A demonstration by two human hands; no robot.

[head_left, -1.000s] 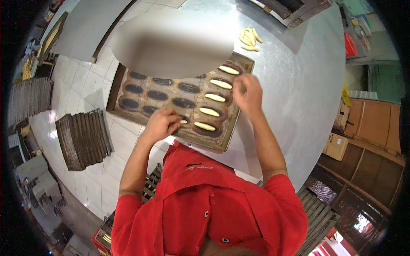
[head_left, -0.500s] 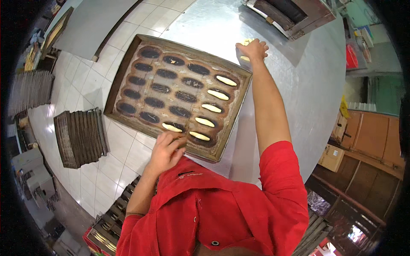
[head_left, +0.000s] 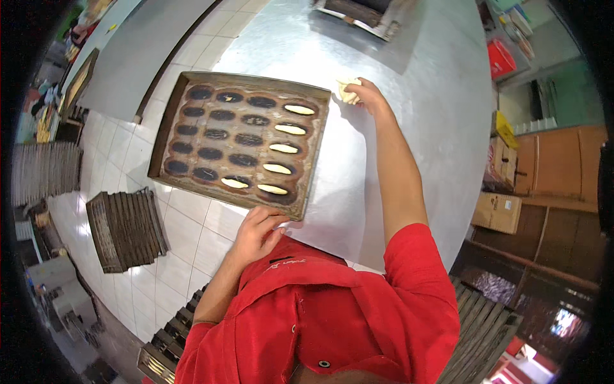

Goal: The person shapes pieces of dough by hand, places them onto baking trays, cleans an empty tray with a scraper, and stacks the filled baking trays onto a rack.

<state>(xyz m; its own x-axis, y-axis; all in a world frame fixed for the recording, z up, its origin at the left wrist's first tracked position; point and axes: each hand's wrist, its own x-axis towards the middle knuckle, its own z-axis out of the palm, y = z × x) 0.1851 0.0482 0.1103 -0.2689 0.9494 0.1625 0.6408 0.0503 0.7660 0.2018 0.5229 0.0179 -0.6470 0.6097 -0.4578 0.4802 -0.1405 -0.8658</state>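
A dark, worn baking tray (head_left: pixel 164 134) sits on the metal table (head_left: pixel 416 96), with rows of blackened oval marks. Pale dough fingers (head_left: pixel 283 148) lie along its right column, and another (head_left: pixel 234 183) is in the near row. Just beyond the tray's upper right corner, my right hand (head_left: pixel 366 96) is closed on a cluster of pale dough pieces (head_left: pixel 346 87). My left hand (head_left: pixel 262 228) is at the tray's near edge, fingers loosely bent and apart, with nothing visible in them.
Stacked dark trays (head_left: pixel 125 227) stand at the left, with more stacks (head_left: pixel 45 173) beyond. A dark metal piece (head_left: pixel 355 14) is at the table's far edge. At the right are a red bucket (head_left: pixel 501 57) and a cardboard box (head_left: pixel 495 211). More trays lie low by my body.
My right hand went from the tray to the dough pile and now grips it, a little nearer the tray. My left hand let go of a dough piece, which lies on the near row.
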